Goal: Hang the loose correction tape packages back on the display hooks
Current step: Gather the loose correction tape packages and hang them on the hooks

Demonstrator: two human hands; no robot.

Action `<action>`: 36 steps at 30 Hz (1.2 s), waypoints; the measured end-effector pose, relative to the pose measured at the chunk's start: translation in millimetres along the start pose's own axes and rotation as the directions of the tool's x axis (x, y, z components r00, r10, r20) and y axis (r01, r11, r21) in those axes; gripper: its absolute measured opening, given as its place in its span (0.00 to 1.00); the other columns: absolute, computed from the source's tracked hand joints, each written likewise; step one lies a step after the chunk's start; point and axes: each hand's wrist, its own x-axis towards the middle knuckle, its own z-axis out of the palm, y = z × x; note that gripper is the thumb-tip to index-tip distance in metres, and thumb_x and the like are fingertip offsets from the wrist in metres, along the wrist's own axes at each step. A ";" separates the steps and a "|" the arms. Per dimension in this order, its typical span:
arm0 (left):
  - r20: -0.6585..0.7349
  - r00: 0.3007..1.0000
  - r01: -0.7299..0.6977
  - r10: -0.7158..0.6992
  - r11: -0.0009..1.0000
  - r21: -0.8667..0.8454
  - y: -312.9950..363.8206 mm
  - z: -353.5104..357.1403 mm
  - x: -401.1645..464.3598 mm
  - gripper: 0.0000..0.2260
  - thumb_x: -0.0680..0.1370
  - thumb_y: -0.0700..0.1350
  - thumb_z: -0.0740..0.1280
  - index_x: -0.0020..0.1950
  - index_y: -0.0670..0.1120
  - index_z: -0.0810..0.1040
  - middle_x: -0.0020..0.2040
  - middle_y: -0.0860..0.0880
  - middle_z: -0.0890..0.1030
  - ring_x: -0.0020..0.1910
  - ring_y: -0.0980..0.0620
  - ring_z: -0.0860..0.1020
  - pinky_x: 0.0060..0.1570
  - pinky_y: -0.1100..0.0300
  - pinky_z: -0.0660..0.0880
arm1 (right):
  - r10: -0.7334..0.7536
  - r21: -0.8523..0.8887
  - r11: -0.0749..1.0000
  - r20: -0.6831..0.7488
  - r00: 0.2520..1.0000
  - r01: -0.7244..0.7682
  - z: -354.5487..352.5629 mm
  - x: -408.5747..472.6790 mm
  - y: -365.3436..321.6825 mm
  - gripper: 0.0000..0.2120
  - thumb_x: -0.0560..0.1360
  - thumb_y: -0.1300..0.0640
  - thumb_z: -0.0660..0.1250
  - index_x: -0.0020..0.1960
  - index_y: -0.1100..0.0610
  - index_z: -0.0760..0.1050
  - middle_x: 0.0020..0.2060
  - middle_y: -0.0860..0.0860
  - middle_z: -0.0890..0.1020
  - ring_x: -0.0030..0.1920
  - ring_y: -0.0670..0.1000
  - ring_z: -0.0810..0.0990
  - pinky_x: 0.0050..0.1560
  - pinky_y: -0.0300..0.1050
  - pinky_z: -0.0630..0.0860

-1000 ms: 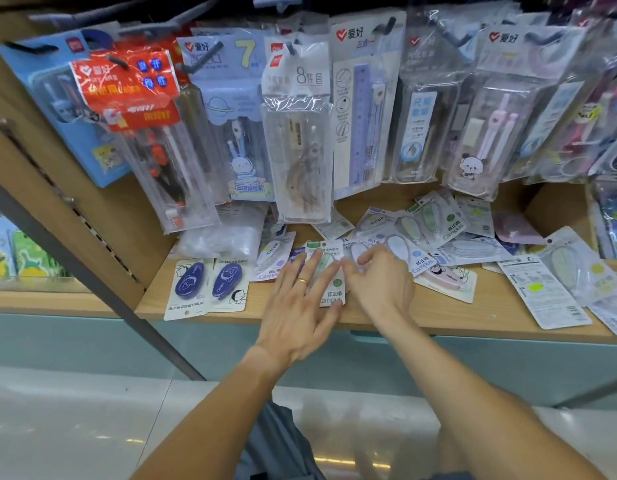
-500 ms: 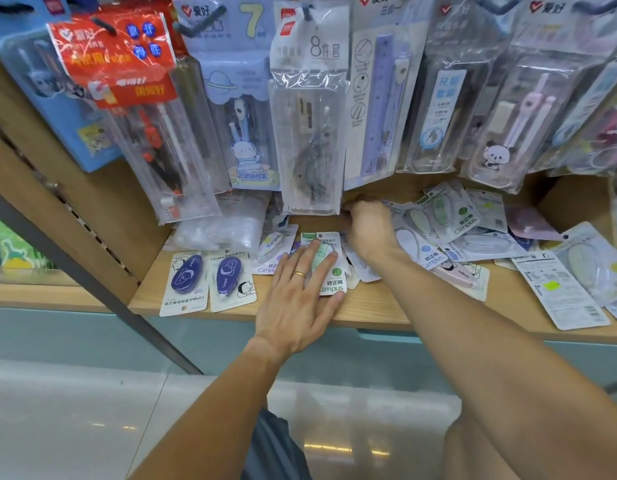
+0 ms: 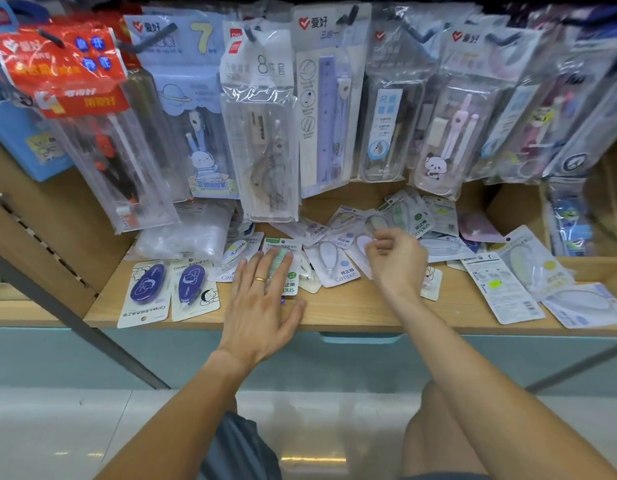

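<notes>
Wooden shelf (image 3: 352, 306) under the hanging compass sets holds a scatter of flat carded correction tape packages (image 3: 338, 261), none hung yet. From the head view, the left hand (image 3: 262, 299) presses flat on a green-and-white one; the right hand (image 3: 397, 261), fingers curled, hovers empty. Best to pinch one card by its punched top.

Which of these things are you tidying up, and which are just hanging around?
For the job:
- green correction tape pack under the left hand
- white packs by the right hand
- two purple packs

Just there:
- compass sets already hanging
- clear bag
</notes>
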 end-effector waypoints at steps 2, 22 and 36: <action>-0.019 0.999 -0.032 0.032 0.999 0.005 13.2 0.1 1.5 0.31 0.82 0.59 0.61 0.82 0.47 0.65 0.81 0.43 0.67 0.81 0.40 0.63 0.82 0.42 0.54 | -0.013 -0.058 0.998 -0.091 0.996 0.008 -29.4 7.1 24.7 0.12 0.76 0.58 0.72 0.59 0.55 0.82 0.49 0.49 0.86 0.48 0.52 0.84 0.52 0.44 0.76; 0.183 0.944 -0.272 0.274 0.962 -0.036 123.4 36.1 32.0 0.27 0.87 0.54 0.52 0.84 0.43 0.60 0.84 0.43 0.61 0.83 0.42 0.59 0.83 0.47 0.53 | -0.426 -0.566 0.740 0.023 0.904 0.363 -64.2 28.9 74.3 0.12 0.74 0.51 0.75 0.55 0.55 0.84 0.47 0.54 0.83 0.50 0.60 0.75 0.50 0.54 0.74; 0.214 0.948 -0.234 0.237 0.971 -0.042 142.6 46.1 35.3 0.23 0.86 0.58 0.54 0.78 0.51 0.69 0.74 0.42 0.72 0.71 0.40 0.71 0.72 0.45 0.70 | -0.182 -0.594 0.804 -0.220 0.958 0.016 -128.0 -28.0 134.9 0.24 0.69 0.50 0.78 0.61 0.59 0.81 0.57 0.59 0.80 0.55 0.65 0.75 0.55 0.59 0.74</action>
